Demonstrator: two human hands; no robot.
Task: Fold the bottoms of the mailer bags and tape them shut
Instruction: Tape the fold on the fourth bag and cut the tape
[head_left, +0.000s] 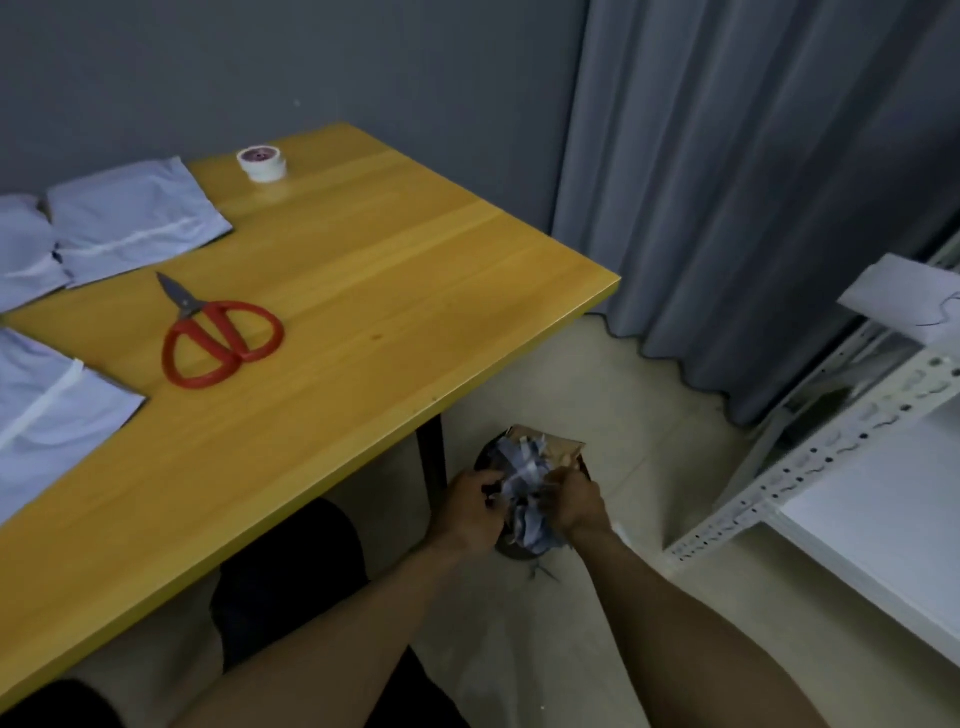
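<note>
Both my hands reach down beside the table over a dark bin (514, 548) on the floor. My left hand (470, 506) and my right hand (576, 501) grip a bunch of pale scrap strips (524, 493) between them, above the bin. On the yellow table (389, 291) lie pale mailer bags: one at the far left (132, 218), another at the left edge (21, 249), and one near me (47, 410). A roll of tape (261, 162) stands at the table's far side. Red-handled scissors (215, 338) lie shut in the middle.
A brown piece of card (558, 447) sticks out of the bin. A black table leg (432, 452) stands just left of the bin. Grey curtains (727, 182) hang behind. A white metal shelf (857, 467) with a white sheet (898, 299) stands at the right.
</note>
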